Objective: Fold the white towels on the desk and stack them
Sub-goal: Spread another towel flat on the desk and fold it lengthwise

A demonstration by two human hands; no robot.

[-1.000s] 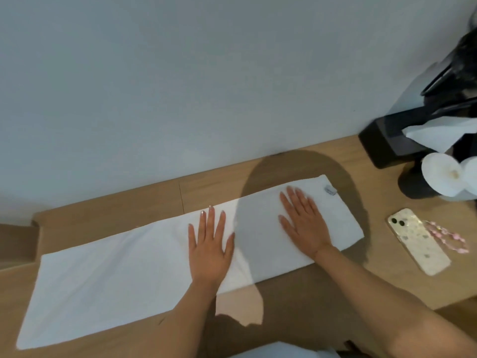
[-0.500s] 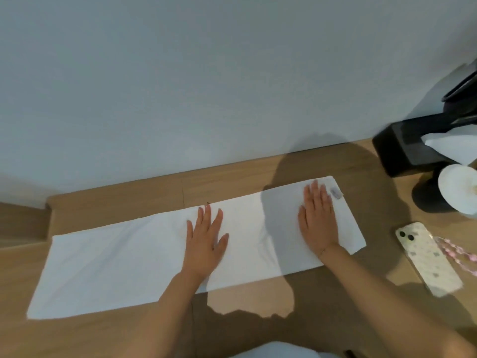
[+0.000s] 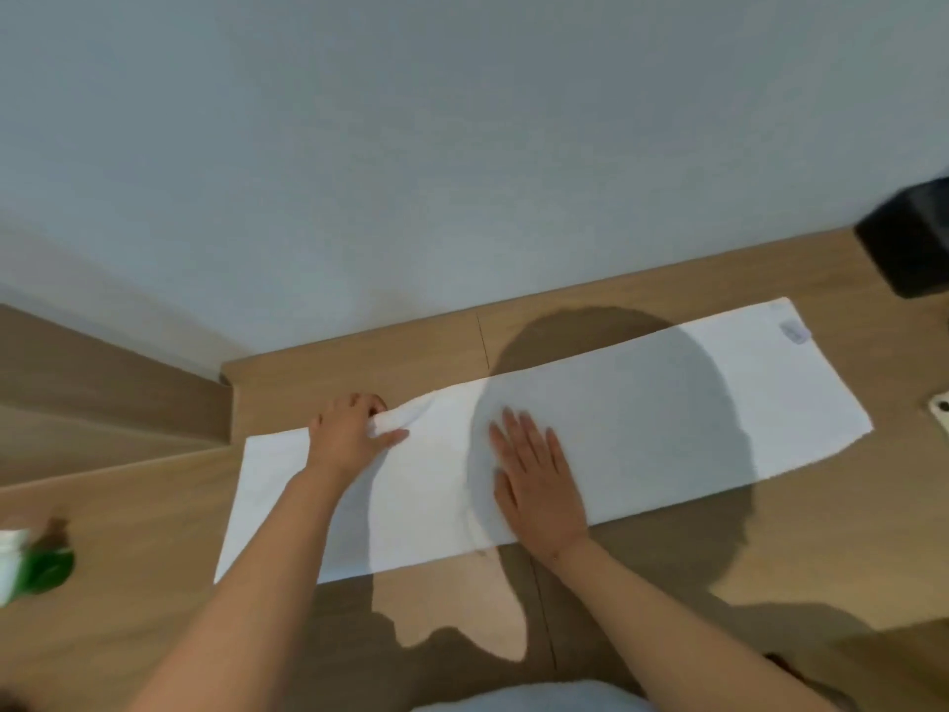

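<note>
A long white towel (image 3: 642,418) lies flat across the wooden desk (image 3: 821,557), folded lengthwise, with a small label near its far right corner. My left hand (image 3: 352,436) grips the towel's far edge toward its left end, bunching the cloth between fingers and thumb. My right hand (image 3: 536,477) rests flat on the towel's middle, fingers straight. A pale cloth (image 3: 534,698) shows at the bottom edge, mostly out of view.
A black box (image 3: 909,238) stands at the far right against the wall. A phone corner (image 3: 942,408) peeks in at the right edge. A green and white object (image 3: 31,565) lies at the left edge. A lower wooden shelf (image 3: 102,403) adjoins the desk's left end.
Both hands moved left along the towel. My left hand went from lying flat to gripping the far edge. The view swung left, so the phone and black box shifted toward the right edge.
</note>
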